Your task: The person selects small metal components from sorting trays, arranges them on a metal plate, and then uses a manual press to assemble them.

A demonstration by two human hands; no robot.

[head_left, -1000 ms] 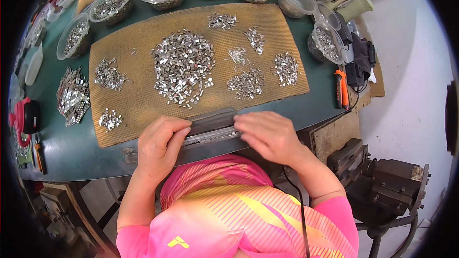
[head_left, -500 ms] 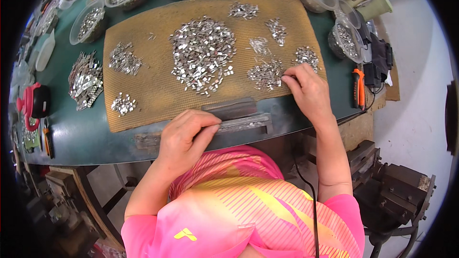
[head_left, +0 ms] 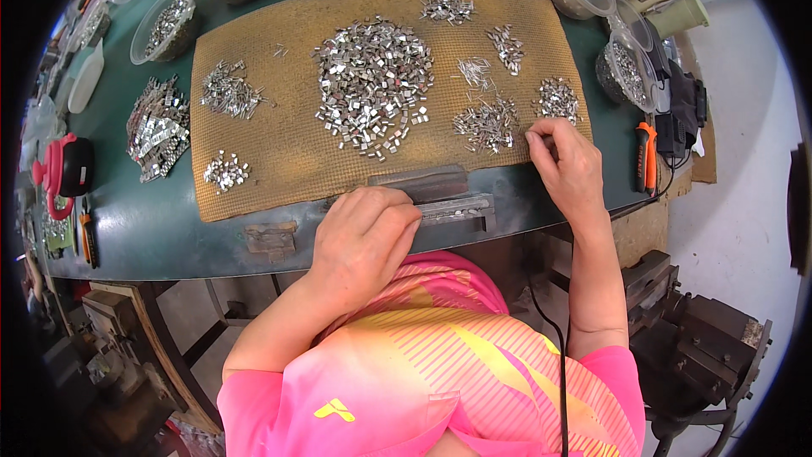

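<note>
My left hand (head_left: pixel 364 237) is closed over the left end of a slim metal channel (head_left: pixel 461 208) at the table's front edge. Small bright pieces sit in a row in the channel; what those fingertips grip is hidden. Thumb and fingers of my right hand (head_left: pixel 571 169) are pinched together above the mat's near right corner, and whatever they hold is too small to make out. Beside them lie a heap of thin metal pins (head_left: pixel 486 125) and a pile of small metal pieces (head_left: pixel 556 100). A dark metal bar (head_left: pixel 423 181) rests just behind the channel.
A large heap of shiny metal links (head_left: pixel 372 85) covers the middle of the tan mat (head_left: pixel 279 140). Plastic tubs (head_left: pixel 165 30) of metal parts line the back and sides. Orange-handled pliers (head_left: pixel 646 156) lie at the right, a pink-and-black object (head_left: pixel 66 171) at the left.
The whole view has shifted slightly. My left hand has slid a little right along the channel, and my right hand has drawn slightly away from the pin heap.
</note>
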